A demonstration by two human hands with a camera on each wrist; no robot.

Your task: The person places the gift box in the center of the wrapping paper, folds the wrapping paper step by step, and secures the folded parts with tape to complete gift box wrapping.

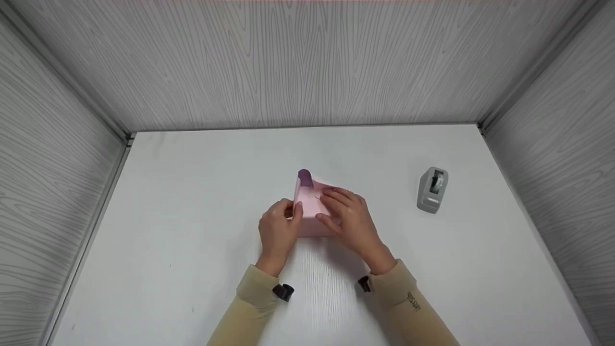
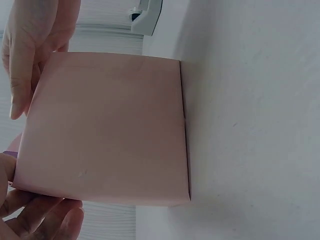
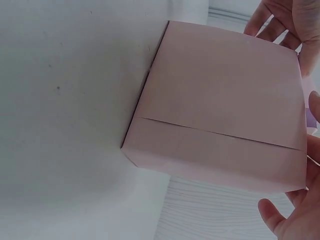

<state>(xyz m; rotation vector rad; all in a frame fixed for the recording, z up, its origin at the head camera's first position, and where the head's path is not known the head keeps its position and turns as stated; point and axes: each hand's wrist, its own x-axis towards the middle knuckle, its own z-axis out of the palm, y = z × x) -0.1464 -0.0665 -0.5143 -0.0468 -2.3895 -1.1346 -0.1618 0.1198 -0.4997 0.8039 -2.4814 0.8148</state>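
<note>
Where the left side begins, one grey wood-grain panel (image 1: 53, 168) rises beside the single white bench (image 1: 182, 202), with a second panel (image 1: 307, 62) across the back. Next come the two forearms' worth of clothing, starting with the left yellowish-beige sleeve (image 1: 250, 307), which ends at one small black wrist device (image 1: 283, 291). Above it, the left hand (image 1: 278, 226) pinches the left wall of the pink box, thumb on the near side and fingers outside, so this grip is narrow and holding. One pink box (image 1: 313, 228) sits between the hands near the middle of the bench, and one rounded purple flap (image 1: 304, 178) stands up at its back left. (The right wrist view shows one thin line running across the box's side facing the person.) On the box's right, the right hand (image 1: 350, 218) rests with loosely extended fingers over and against it, a fairly wide grip. Below is a second black wrist device (image 1: 364, 283), then the right sleeve (image 1: 408, 302), bearing dark lettering (image 1: 413, 302) that seems to start with "Let's"; the rest is too small to read surely. Further right, well apart from the hands, stands one grey tape dispenser (image 1: 427, 197) holding one roll (image 1: 436, 182). A third panel (image 1: 562, 144) closes the right.
</note>
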